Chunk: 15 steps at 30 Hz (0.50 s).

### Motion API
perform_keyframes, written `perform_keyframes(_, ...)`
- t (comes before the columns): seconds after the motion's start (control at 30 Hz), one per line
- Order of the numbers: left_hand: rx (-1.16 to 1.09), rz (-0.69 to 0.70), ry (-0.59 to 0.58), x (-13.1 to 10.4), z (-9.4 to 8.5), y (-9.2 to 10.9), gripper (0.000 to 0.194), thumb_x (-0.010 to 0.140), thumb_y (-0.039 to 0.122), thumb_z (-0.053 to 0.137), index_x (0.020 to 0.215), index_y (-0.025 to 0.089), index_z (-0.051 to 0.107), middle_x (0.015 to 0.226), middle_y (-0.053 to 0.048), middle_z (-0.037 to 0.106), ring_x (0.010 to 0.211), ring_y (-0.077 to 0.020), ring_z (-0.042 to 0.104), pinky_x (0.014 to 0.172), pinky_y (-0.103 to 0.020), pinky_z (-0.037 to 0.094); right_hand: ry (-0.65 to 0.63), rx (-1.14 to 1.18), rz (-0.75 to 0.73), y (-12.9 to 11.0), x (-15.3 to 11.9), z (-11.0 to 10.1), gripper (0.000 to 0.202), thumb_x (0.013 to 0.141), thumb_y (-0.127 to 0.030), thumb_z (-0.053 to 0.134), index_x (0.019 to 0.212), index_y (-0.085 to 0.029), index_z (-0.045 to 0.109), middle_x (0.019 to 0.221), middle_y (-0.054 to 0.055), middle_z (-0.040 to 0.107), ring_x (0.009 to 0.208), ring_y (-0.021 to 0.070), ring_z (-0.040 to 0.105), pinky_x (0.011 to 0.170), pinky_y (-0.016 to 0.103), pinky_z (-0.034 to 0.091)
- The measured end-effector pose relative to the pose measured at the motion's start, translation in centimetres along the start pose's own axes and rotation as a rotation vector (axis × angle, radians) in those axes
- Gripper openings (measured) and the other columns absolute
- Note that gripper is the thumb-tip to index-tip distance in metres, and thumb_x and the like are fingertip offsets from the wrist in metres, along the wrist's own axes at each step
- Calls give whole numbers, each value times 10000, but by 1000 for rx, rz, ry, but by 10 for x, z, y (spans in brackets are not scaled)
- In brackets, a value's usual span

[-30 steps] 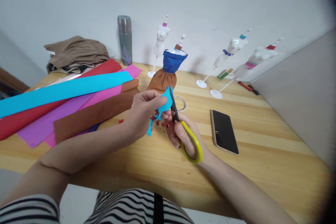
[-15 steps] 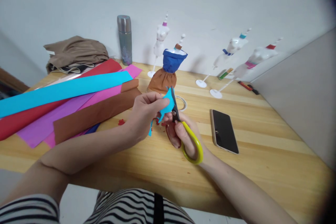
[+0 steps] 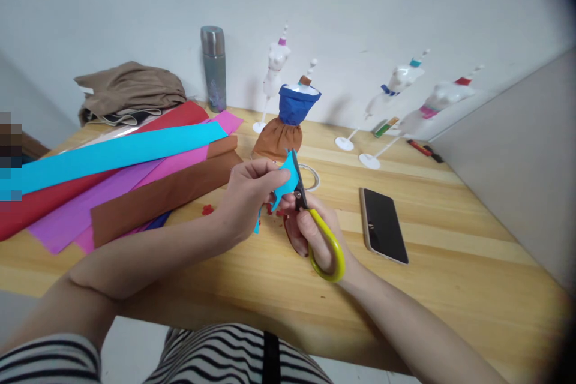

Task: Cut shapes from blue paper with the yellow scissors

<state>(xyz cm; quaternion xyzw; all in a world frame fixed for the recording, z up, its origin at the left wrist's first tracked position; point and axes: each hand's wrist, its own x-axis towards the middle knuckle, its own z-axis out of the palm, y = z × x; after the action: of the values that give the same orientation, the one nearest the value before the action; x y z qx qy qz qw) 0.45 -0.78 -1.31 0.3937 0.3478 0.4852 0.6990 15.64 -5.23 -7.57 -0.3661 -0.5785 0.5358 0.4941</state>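
Note:
Between thumb and fingers, my left hand [image 3: 245, 195] pinches a small light-blue piece of paper [image 3: 288, 179] with a curved, cut outline. My right hand [image 3: 315, 228] is closed round the yellow handles of a pair of scissors [image 3: 333, 258]. Their dark blades lie along the right edge of the blue piece and look closed or nearly so. Red scraps [image 3: 207, 209] and a blue strip lie on the table by my hands. Just behind stands a mini dress form [image 3: 299, 105] with a blue top and gathered brown skirt. A tape roll [image 3: 311, 176] is partly hidden by the scissors.
Left are overlapping coloured sheets [image 3: 135, 153], a folded brown cloth [image 3: 130, 93] and a steel flask [image 3: 214, 69]. White dress forms [image 3: 445, 96] stand along the wall. A phone [image 3: 384, 225] lies right of my right hand, on the wooden table [image 3: 459, 288].
The scissor handles have shifted slightly left and look a little closer together. My left hand and the blue piece stay almost where they were.

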Motion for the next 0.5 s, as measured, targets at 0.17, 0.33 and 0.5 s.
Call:
perform_keyframes(0.17, -9, 0, -5, -1, 0, 0, 396, 602, 337, 972, 551, 177, 614, 534, -15, 658, 479, -110, 583, 463, -225, 396, -27, 18, -29, -5, 1, 0, 516, 1019, -727, 641, 1061, -215, 596, 583, -103, 439, 349, 65, 313, 354, 249, 256)
perform_keyframes(0.33, 7, 16, -4, -1, -1, -1, 370, 621, 320, 947, 547, 174, 615, 543, -24, 669, 485, -109, 586, 477, -229, 412, -27, -17, -31, -9, 2, -2, 540, 1009, -751, 635, 1049, -214, 605, 571, -105, 430, 357, 74, 339, 370, 253, 292)
perform_keyframes(0.5, 23, 20, -5, 0, -1, -2, 337, 634, 314, 908, 549, 177, 612, 545, -22, 671, 488, -109, 579, 487, -232, 410, -32, 3, -54, -6, 3, -2, 524, 1020, -735, 635, 1034, -213, 602, 548, -111, 417, 355, 69, 335, 362, 241, 261)
